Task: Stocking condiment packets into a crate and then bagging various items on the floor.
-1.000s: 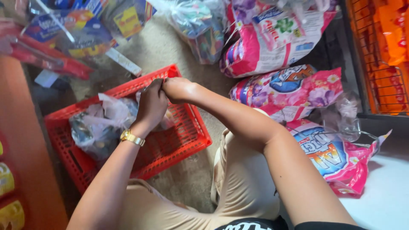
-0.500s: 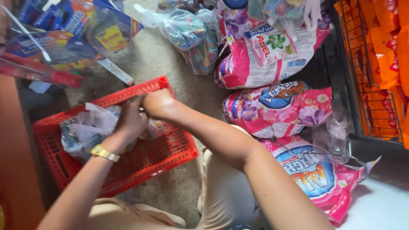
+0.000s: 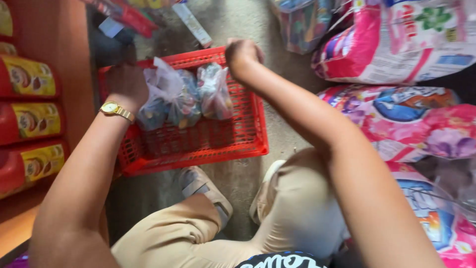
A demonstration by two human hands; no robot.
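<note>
A red plastic crate (image 3: pixel 233 141) sits on the floor in front of my knees. Inside it lie clear plastic bags (image 3: pixel 186 97) stuffed with small colourful packets. My left hand (image 3: pixel 128 83), with a gold watch on the wrist, is at the crate's left side, gripping the gathered top of the left bag. My right hand (image 3: pixel 242 54) is a closed fist over the crate's far right rim; whether it grips the rim or anything else is hidden.
Large pink and white detergent bags (image 3: pixel 396 114) are piled on the right. Red and yellow packets (image 3: pixel 29 119) line a wooden shelf at the left. More bagged goods (image 3: pixel 302 25) and boxes lie beyond the crate. My tan trousers and sandals are below.
My hands were together over the bags in the crate; now they have parted, the left to the left bag, the right to the far right rim. The view has shifted right.
</note>
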